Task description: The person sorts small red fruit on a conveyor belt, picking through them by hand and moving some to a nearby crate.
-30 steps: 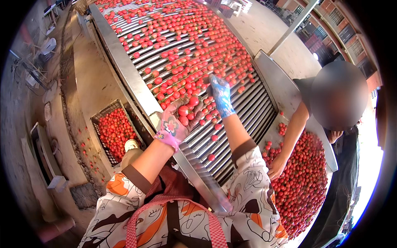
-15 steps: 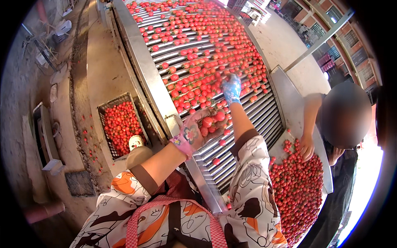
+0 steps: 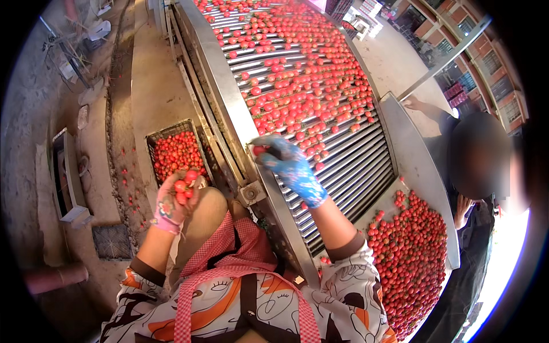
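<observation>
My left hand, in a pink flowered glove, is closed round several red cherry tomatoes. It is just over the near side of a dark plastic crate that holds more tomatoes. My right hand, in a blue patterned glove, is above the near-left edge of the roller conveyor. Its fingers curl round at least one tomato; the palm is hidden. Many loose tomatoes lie in rows across the metal rollers.
A metal side rail runs along the conveyor's left. At right, a metal chute holds a heap of small tomatoes. A person is beyond it, one arm stretched toward a post. An empty crate and scattered tomatoes lie on the floor.
My left hand has moved left and down from the conveyor to the crate with its tomatoes. My right hand has come back toward the rail. The other person's hand has left the heap.
</observation>
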`<act>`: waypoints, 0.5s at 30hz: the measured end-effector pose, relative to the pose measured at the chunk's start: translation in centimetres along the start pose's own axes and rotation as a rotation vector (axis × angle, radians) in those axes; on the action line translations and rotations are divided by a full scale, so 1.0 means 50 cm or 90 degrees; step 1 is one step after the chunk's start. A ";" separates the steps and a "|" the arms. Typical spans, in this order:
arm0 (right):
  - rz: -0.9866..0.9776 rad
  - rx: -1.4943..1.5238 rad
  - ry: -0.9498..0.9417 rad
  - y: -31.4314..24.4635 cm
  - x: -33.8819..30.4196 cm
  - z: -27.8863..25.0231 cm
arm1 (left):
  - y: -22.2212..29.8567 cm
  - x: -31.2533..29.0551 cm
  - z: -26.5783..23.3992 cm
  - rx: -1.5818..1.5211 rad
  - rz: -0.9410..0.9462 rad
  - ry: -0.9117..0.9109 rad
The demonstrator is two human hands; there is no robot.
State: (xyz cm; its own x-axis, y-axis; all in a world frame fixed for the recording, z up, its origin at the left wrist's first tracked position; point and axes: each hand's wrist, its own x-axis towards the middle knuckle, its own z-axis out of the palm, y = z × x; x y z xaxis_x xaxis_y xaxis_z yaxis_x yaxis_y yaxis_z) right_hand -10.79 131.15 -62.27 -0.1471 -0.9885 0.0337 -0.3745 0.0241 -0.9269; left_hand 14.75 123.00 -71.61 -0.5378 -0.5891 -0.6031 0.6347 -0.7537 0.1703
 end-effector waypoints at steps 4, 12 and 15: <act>-0.139 -0.090 -0.037 0.004 0.120 0.118 | 0.101 0.086 -0.130 0.015 0.119 0.055; -0.198 -0.150 -0.010 -0.174 0.037 0.193 | 0.182 0.209 -0.218 0.254 0.136 0.112; -0.224 -0.078 -0.094 -0.291 -0.065 0.170 | 0.191 0.218 -0.249 0.177 0.107 0.233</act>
State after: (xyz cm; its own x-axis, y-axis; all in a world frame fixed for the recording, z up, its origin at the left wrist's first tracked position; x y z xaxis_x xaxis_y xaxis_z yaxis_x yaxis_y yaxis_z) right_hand 2.90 132.73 -52.09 0.1396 -0.9504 0.2779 -0.4866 -0.3103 -0.8166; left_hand 21.86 113.01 -86.25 -0.1786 -0.6067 -0.7746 0.4967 -0.7352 0.4613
